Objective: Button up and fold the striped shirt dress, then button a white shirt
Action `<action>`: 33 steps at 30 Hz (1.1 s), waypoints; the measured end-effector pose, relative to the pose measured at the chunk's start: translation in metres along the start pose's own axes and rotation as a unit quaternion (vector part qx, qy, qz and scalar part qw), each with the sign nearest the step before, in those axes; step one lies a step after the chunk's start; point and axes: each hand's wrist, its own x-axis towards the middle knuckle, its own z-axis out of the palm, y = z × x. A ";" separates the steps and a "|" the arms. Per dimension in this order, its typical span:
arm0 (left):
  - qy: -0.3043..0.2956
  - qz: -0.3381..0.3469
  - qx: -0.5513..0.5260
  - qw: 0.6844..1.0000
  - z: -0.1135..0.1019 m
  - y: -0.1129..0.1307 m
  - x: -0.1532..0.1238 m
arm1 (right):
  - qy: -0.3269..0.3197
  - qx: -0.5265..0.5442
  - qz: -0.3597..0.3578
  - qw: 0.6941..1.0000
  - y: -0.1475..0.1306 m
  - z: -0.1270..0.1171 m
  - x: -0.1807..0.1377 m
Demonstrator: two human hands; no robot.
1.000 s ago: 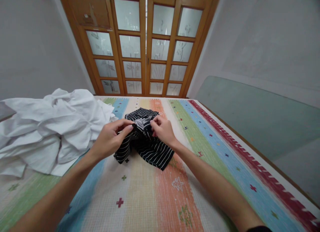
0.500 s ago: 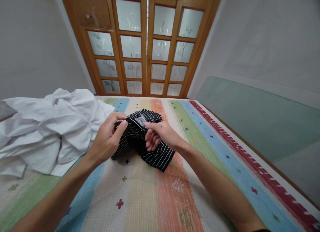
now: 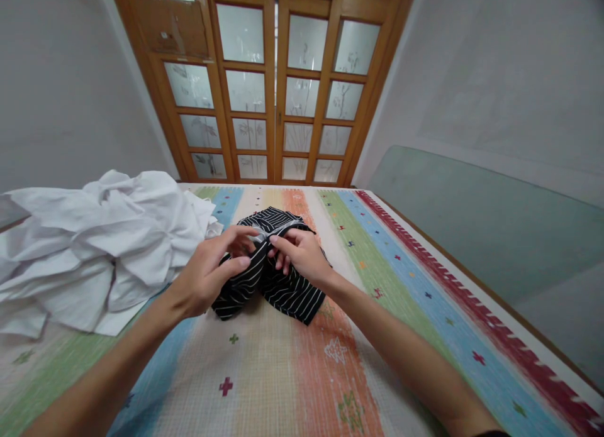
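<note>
A black garment with thin white stripes (image 3: 292, 295) lies bunched on the bed cover, its two short leg- or sleeve-like parts spread toward me. Whether it is shorts or a shirt I cannot tell. A pale grey inner piece shows at its upper opening. My right hand (image 3: 302, 254) pinches the garment's upper edge between thumb and fingers. At the garment's left side, my left hand (image 3: 219, 267) has thumb and index finger apart, with the fingertips at the striped cloth. Some of its other fingers are curled and partly hidden.
A heap of crumpled white cloth (image 3: 113, 248) lies to the left, close to my left forearm. Beneath everything is a striped, multicoloured cover (image 3: 264, 374). A pale green panel (image 3: 481, 217) borders the right side. Wooden doors with glass panes (image 3: 276, 110) stand beyond the far edge.
My left hand has loosened its pinch and shifted slightly down and right. My right hand has come to grip the upper edge, and the opening with its grey inner piece now spreads wider.
</note>
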 end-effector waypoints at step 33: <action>0.031 -0.100 -0.095 0.990 0.024 -0.019 0.007 | 0.015 -0.252 -0.168 0.953 0.010 -0.010 -0.001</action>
